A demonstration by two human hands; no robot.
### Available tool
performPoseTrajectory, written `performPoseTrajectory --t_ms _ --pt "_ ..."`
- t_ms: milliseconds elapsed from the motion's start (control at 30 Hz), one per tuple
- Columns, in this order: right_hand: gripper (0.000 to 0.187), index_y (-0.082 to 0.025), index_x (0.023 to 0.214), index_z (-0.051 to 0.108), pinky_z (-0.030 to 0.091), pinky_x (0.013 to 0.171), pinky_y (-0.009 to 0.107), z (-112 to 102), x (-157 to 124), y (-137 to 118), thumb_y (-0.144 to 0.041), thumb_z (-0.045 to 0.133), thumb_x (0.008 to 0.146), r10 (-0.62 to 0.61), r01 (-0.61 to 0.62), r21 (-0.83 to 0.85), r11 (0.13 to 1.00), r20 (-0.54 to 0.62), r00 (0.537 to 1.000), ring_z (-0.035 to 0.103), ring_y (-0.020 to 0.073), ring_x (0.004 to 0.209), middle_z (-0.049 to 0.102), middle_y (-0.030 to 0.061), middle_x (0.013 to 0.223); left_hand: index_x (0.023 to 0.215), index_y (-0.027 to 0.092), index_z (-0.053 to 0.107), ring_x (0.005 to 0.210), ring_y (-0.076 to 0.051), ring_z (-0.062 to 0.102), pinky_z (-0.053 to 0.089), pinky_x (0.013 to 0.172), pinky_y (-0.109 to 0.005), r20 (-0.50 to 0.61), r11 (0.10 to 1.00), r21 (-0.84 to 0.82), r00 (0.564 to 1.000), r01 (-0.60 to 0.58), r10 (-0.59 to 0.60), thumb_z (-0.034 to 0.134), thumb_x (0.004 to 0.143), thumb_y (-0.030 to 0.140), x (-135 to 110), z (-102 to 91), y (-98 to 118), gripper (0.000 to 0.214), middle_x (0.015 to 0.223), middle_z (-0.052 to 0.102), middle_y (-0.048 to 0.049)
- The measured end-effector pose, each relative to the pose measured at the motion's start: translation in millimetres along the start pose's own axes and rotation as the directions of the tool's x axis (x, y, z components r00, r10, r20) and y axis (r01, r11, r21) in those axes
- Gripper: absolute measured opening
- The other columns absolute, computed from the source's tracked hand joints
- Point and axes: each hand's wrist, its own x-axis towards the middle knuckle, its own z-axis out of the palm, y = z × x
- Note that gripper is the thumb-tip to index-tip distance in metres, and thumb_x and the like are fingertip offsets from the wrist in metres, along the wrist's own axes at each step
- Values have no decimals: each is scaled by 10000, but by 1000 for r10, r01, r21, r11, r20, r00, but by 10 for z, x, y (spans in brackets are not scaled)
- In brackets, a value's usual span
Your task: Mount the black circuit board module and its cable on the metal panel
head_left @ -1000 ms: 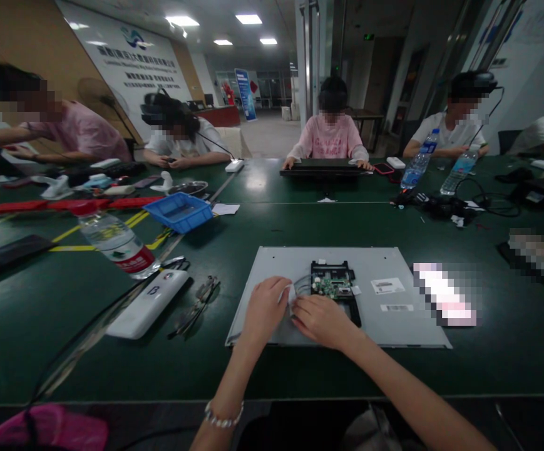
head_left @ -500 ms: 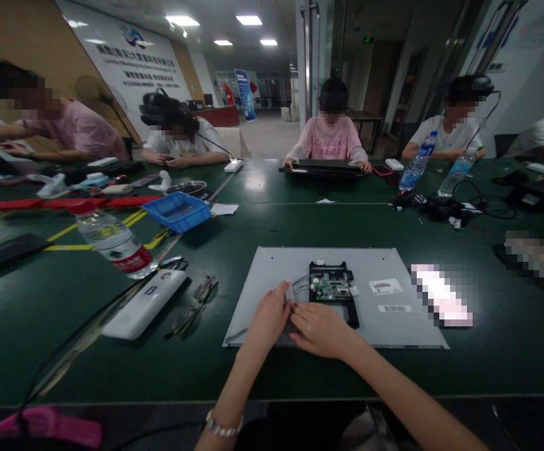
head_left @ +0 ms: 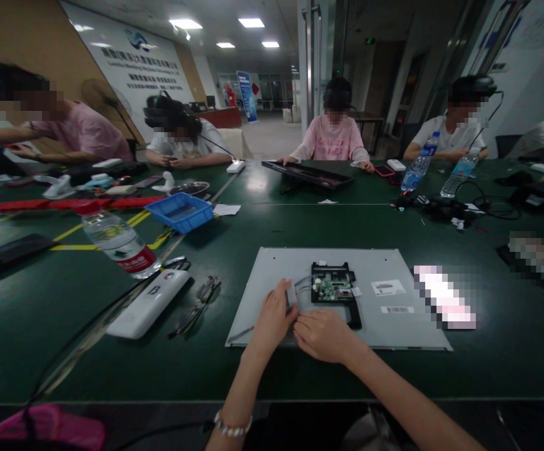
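A flat grey metal panel (head_left: pixel 272 263) lies before me, its near corners close to my forearms. On it sits a black frame (head_left: pixel 356 315) with a green circuit board (head_left: pixel 332 287). Thin grey wires (head_left: pixel 304 283) run left from the board to a small flat grey piece (head_left: pixel 291 296). My left hand (head_left: pixel 272 319) is closed on this piece, the thumb side hidden. Just right of it, my right hand (head_left: pixel 325 335) has its fingers pinched together, their tips near the lower end of the piece. Anything between those tips is hidden.
Left of the panel are eyeglasses (head_left: pixel 199 304), a white power bank (head_left: pixel 149 304) with cables, a water bottle (head_left: pixel 121 241) and a blue tray (head_left: pixel 181 212). A bright-screened phone (head_left: pixel 443 294) lies right. Across the table, a person (head_left: pixel 332 134) handles a black panel (head_left: pixel 309 174).
My hands have drawn slightly apart, and more of the grey piece shows at my left fingers. Across the table, the person's black panel has turned and tilted.
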Motion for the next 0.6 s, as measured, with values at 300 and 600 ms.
performPoseTrajectory --t_ms 300,600 --pt "185 -178 880 631 473 781 261 -174 -61 165 -171 446 880 111 -66 213 975 -210 971 640 150 858 700 54 896 1366 170 283 1252 -252 413 356 1043 -446 -261 998 -59 965 10 -25 467 872 197 -21 -127 23 528 1329 439 -139" --pt "192 -195 911 650 485 806 290 -263 -147 285 -164 464 874 316 -236 253 938 -346 883 652 162 838 710 46 888 1267 197 425 1188 -223 467 392 1017 -423 -156 993 6 981 -118 117 457 876 141 -57 -215 109 396 1267 505 -89"
